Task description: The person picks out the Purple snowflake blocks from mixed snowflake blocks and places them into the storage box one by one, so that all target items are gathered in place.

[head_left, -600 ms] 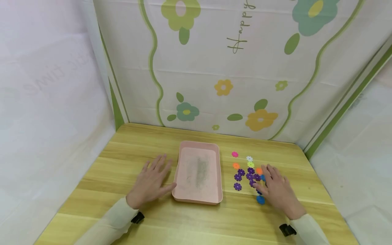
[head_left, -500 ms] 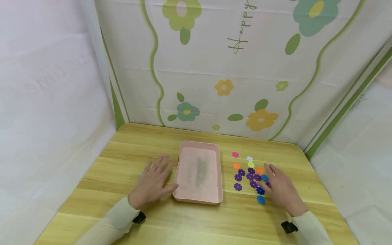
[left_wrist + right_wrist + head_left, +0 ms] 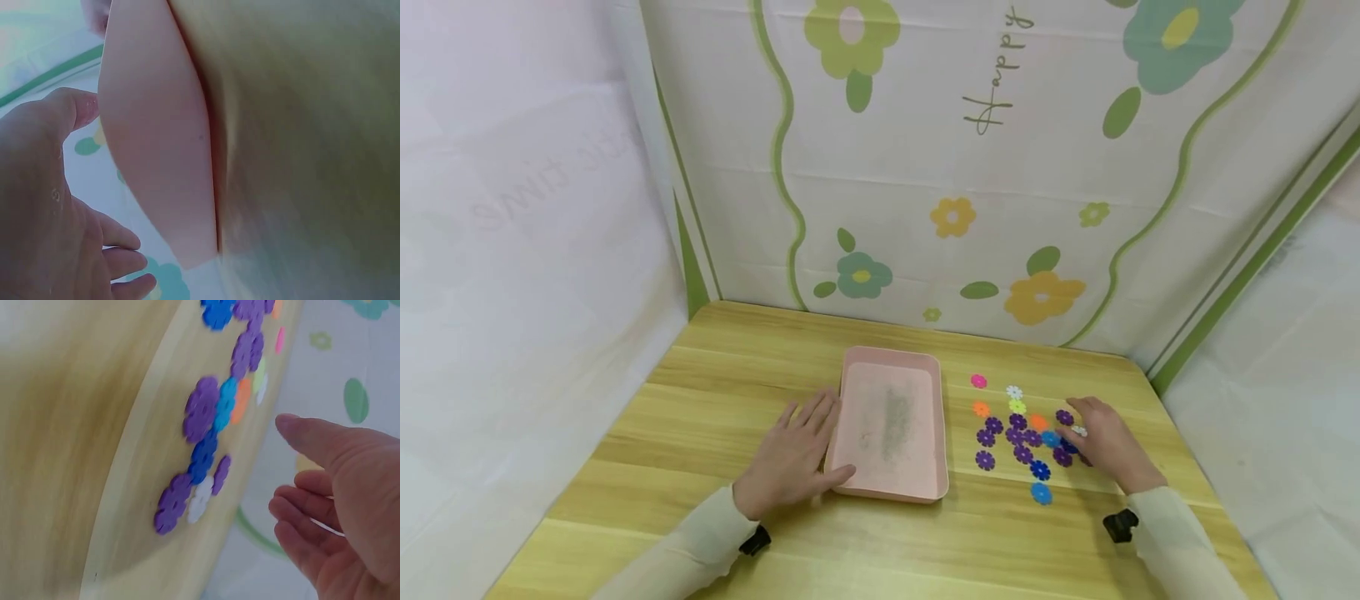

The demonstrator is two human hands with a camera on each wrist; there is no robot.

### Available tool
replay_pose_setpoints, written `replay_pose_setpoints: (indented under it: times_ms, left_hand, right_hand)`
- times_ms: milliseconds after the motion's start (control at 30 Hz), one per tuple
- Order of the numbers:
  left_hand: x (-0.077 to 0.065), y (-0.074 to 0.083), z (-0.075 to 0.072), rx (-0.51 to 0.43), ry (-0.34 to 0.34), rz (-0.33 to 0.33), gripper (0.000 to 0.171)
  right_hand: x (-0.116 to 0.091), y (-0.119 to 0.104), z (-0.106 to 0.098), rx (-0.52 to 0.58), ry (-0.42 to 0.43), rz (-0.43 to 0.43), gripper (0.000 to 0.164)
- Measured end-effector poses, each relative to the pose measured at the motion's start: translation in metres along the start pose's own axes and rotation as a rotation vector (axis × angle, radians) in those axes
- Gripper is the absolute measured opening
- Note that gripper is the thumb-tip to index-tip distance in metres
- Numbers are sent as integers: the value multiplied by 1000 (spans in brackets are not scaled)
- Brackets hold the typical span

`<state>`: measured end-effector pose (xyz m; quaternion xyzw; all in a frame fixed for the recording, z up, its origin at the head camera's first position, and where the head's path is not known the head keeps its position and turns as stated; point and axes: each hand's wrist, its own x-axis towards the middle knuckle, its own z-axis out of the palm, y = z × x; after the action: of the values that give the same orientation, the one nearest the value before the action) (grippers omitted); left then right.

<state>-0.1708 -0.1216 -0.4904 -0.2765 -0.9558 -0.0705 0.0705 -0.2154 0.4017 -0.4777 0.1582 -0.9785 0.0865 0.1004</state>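
Observation:
At the left side of a pink tray (image 3: 857, 379), my left hand (image 3: 793, 458) has its fingers spread and straight. The left wrist view has the thumb (image 3: 81, 107) right at the tray's rim. My right hand (image 3: 1111, 448) hovers at the right end of a scatter of flat, flower-shaped plastic pieces. Its fingers are loosely bent, and the right wrist view has nothing between thumb and fingers. Nearest to it lie a white flower piece (image 3: 200, 500), a purple flower piece (image 3: 172, 505) and a dark blue flower piece (image 3: 203, 458). In the head view the hand partly covers some of these.
Between tray and right hand lie more flower pieces, among them a pink one (image 3: 978, 381), a yellow one (image 3: 1017, 406), an orange one (image 3: 981, 409) and a light blue one (image 3: 1041, 493). A flower-print cloth (image 3: 887, 167) hangs behind the wooden table (image 3: 895, 550).
My right hand has shifted right, off the middle of the flower pieces, and several are uncovered. My left hand has slid slightly right, closer over the tray's edge. The tray stays put.

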Motion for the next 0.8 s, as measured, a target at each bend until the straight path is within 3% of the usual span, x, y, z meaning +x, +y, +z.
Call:
replay_pose_setpoints:
  times_ms: [367,800]
  left_hand:
    - [1,12,7,-26,-82,16,98]
    - [3,15,8,-52,-91,18,99]
  right_hand:
    - [16,26,13,52,-140,70,49]
    - [23,38,22,74,-188,122,45]
